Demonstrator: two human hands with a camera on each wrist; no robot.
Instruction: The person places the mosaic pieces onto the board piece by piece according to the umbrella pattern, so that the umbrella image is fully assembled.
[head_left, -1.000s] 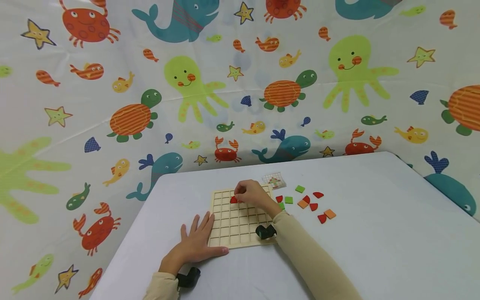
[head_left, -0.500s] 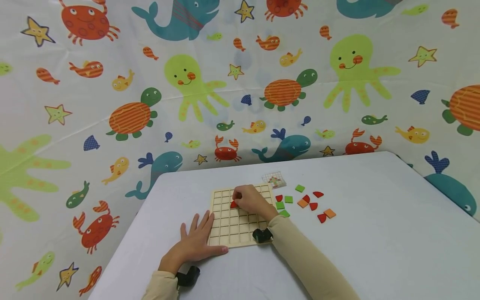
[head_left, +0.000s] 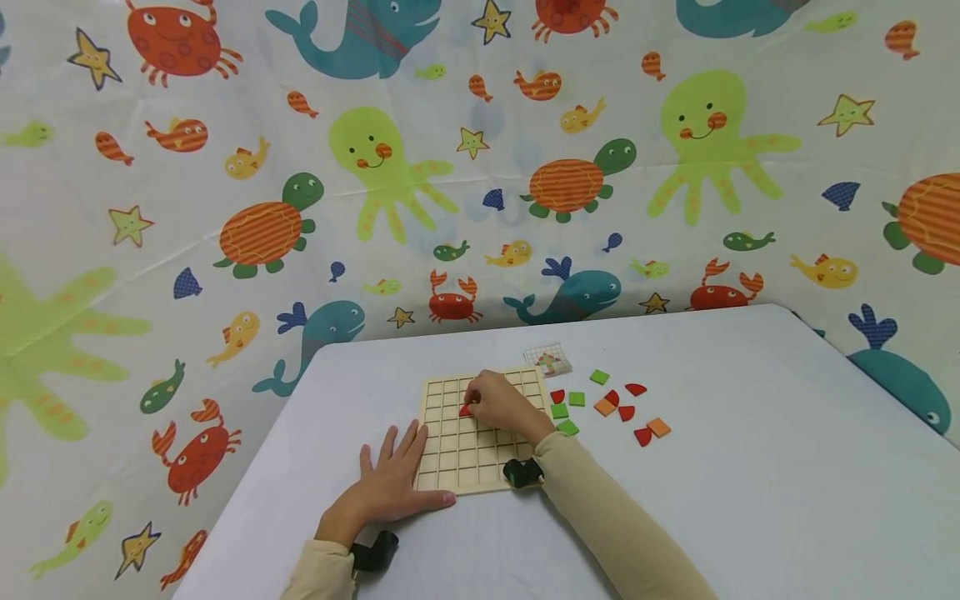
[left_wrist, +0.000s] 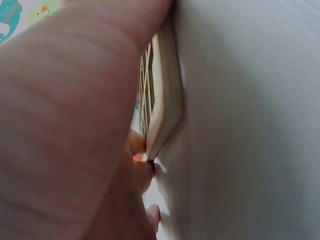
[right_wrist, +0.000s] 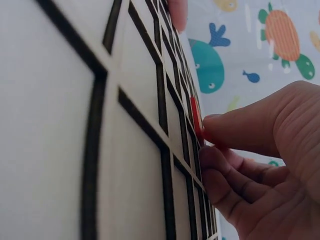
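Note:
A wooden grid board (head_left: pixel 447 468) lies flat on the white table. My left hand (head_left: pixel 392 483) rests at its near left corner, fingers spread along the left side and thumb by the front edge; the left wrist view shows fingers touching the board's rim (left_wrist: pixel 167 85). Over the board's upper middle, my right hand (head_left: pixel 507 406) pinches a red quarter-circle tile (head_left: pixel 464 410). In the right wrist view that red tile (right_wrist: pixel 195 117) stands low against the grid between thumb and fingers; whether it sits fully inside a cell I cannot tell.
Right of the board lie several loose tiles: green squares (head_left: pixel 576 399), orange squares (head_left: pixel 658 427) and red quarter-circles (head_left: pixel 627 412). Behind the board is a small pattern card (head_left: pixel 547 360). A cloth printed with sea animals (head_left: pixel 442 192) hangs behind the table (head_left: pixel 750 467).
My right hand has come slightly nearer along the board with the red quarter-circle tile, then almost stopped. A green tile beside the board has come more into sight. My left hand stays put.

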